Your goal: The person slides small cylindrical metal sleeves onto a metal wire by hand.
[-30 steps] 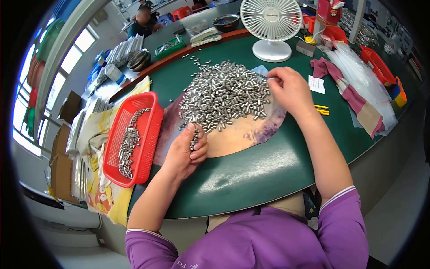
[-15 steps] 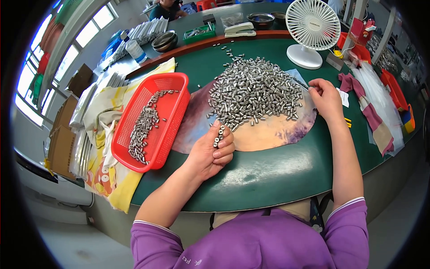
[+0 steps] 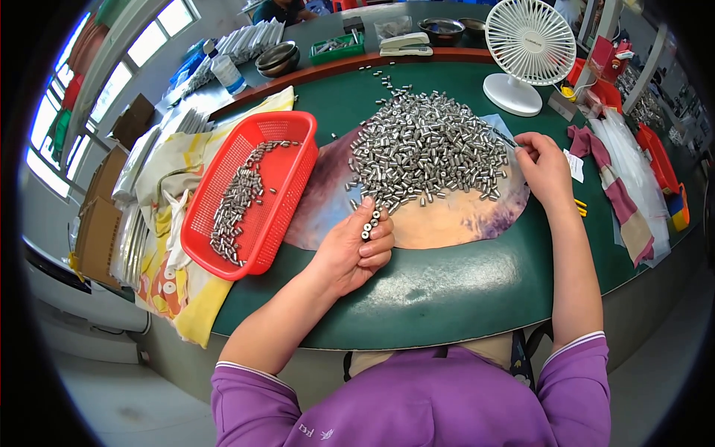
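Observation:
A wide heap of small shiny metal cylinders [image 3: 428, 149] covers much of a patterned mat [image 3: 424, 232]. At the heap's near left edge, my left hand [image 3: 348, 255] is closed around a short row of the same metal cylinders [image 3: 371, 225], their round ends with centre holes facing up. My right hand [image 3: 546, 170], on the heap's far right side, pinches a thin dark rod-like tool [image 3: 505, 137] that points toward the cylinders. What kind of tool it is cannot be made out. Left of my left hand, a red perforated basket [image 3: 284, 220] holds many more cylinders.
A white fan [image 3: 514, 93] stands behind the heap on the right. Cloths [image 3: 195, 309] lie under and beside the basket. Farther back are a bottle [image 3: 226, 72], metal bowls [image 3: 278, 61], a green tray [image 3: 337, 49] and a stapler [image 3: 406, 45]. A person [image 3: 283, 10] sits across the table.
The whole view has shifted slightly. Both hands keep their grips and stay almost in place, the left still on its row of cylinders and the right on the thin tool.

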Motion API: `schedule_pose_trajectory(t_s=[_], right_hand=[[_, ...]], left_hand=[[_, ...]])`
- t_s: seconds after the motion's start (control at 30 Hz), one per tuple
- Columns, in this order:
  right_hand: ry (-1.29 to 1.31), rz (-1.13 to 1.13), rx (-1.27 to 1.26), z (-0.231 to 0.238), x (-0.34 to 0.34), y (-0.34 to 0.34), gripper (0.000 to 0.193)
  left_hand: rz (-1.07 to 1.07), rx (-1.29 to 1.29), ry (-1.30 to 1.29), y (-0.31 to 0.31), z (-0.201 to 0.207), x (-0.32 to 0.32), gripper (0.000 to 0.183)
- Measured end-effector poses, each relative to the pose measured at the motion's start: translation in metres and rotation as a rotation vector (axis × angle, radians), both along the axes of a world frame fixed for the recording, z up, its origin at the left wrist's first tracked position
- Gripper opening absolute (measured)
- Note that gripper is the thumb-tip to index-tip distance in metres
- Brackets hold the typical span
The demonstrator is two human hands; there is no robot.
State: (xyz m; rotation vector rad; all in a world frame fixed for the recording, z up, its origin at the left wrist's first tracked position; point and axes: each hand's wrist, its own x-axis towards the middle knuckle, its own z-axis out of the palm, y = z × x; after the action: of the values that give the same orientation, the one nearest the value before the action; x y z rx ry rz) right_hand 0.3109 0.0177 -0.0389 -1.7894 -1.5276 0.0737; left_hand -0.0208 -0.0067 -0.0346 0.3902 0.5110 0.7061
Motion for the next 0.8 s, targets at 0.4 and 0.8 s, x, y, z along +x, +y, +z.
schedule_pose_trajectory(t_s=[0.4,0.8], right_hand=[[0.021,0.105,0.070,0.009,-0.024,-0.007,0.019],[0.006,0.203,0.139,0.014,-0.039,-0.014,0.016]], left_hand=[[-0.042,0.043,-0.039,-0.003,0.002,0.001,0.027],[-0.120,0.113,-0.111,-0.002,-0.001,0.000,0.024]])
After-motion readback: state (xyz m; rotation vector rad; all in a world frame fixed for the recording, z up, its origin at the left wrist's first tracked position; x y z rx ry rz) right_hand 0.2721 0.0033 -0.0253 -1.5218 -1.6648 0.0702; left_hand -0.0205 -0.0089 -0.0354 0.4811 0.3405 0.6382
